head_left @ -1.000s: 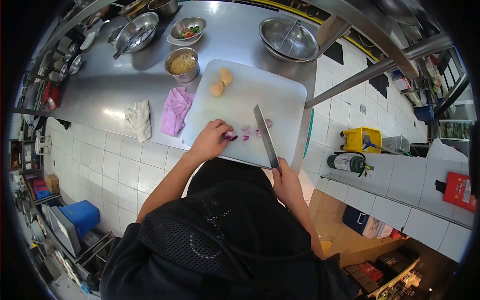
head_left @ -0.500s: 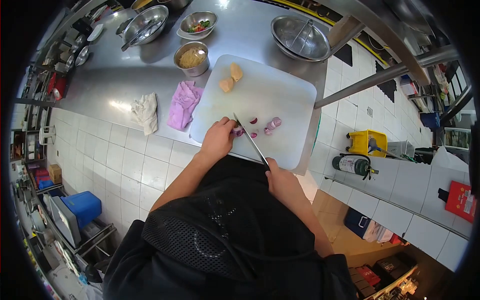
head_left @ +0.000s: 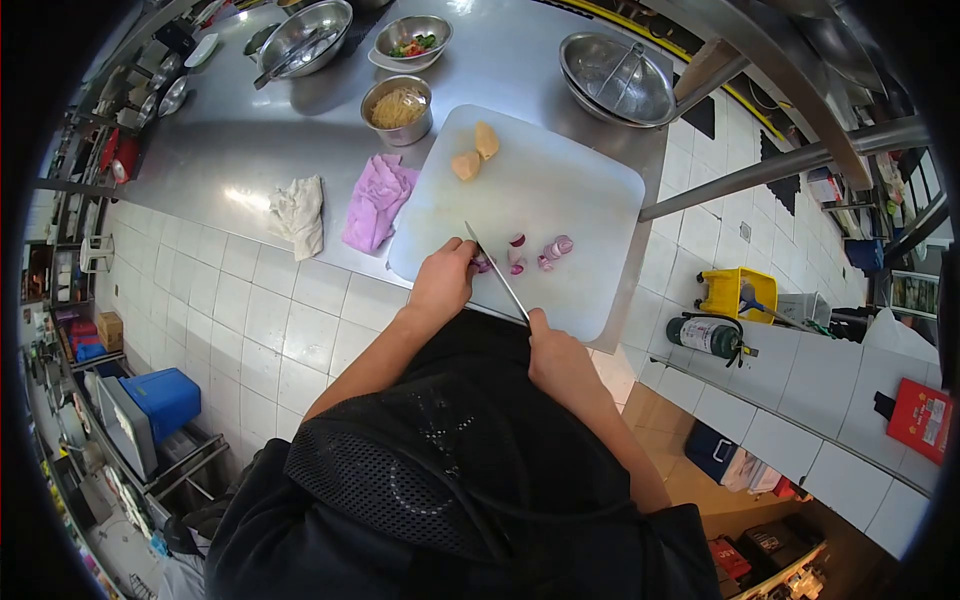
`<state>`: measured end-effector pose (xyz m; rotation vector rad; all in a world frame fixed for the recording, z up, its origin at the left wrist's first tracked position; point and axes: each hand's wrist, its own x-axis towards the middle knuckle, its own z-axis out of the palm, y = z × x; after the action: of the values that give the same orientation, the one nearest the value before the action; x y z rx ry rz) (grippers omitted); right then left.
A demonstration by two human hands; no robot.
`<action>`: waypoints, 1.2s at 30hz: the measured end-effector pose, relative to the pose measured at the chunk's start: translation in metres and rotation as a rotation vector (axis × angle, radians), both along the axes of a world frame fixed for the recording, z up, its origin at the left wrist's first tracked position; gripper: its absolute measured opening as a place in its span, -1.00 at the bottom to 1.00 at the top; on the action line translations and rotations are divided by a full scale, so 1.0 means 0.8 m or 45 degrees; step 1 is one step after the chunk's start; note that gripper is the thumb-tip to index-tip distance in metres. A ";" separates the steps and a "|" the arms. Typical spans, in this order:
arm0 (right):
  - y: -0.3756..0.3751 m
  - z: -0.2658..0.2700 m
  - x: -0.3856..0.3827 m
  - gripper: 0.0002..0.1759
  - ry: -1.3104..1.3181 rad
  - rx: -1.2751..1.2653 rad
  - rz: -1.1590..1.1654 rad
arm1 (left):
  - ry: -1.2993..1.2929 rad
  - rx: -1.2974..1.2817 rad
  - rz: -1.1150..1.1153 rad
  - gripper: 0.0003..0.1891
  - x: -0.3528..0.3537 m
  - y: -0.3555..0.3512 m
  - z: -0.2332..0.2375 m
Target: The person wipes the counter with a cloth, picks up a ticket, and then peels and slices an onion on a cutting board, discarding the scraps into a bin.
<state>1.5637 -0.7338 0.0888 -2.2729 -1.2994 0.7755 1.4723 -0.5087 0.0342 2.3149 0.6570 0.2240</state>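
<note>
A white cutting board (head_left: pixel 580 190) lies at the near edge of the steel table. My right hand (head_left: pixel 558 352) is closed round the handle of a knife (head_left: pixel 500 274), its blade slanting up and left over the board. Closed fingertips of my left hand (head_left: pixel 443 280) press on a purple onion piece (head_left: pixel 483 264) beside the blade, partly hidden by them. Sliced onion pieces (head_left: pixel 557 248) lie to the right of the knife. Two peeled yellowish pieces (head_left: pixel 475 155) rest at the board's upper left.
Left of the board lie a purple cloth (head_left: pixel 377 204) and a white cloth (head_left: pixel 297 217). Behind are a pot of shredded food (head_left: pixel 398 108), a bowl of chopped vegetables (head_left: pixel 413 45) and a stacked strainer and bowl (head_left: pixel 618 78). A metal rail (head_left: pixel 700 200) runs at the right.
The view has shifted slightly. The knife and my right hand have moved a little left relative to the board, and another cut piece now shows right of the blade.
</note>
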 end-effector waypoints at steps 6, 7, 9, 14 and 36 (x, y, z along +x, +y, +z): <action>0.013 -0.017 0.008 -0.67 0.045 -0.171 -0.044 | -0.015 -0.058 0.079 -0.82 -0.005 -0.006 -0.010; 0.014 0.000 0.011 -0.68 0.045 -0.154 -0.049 | -0.057 -0.072 0.112 -0.83 -0.003 -0.006 -0.013; 0.011 0.025 0.007 -0.68 0.065 -0.152 -0.053 | -0.082 -0.117 0.151 -0.84 -0.006 -0.011 -0.018; 0.006 0.033 0.002 -0.65 0.025 -0.187 0.043 | -0.133 -0.172 0.202 -0.87 -0.005 -0.017 -0.019; -0.131 -0.089 0.028 -0.78 1.162 0.365 -1.227 | -0.312 0.180 -0.181 -0.27 0.080 -0.041 -0.050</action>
<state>1.5864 -0.8390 0.0179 -1.6249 0.1167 0.9499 1.5361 -0.5412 -0.0061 2.4049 0.3628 0.4928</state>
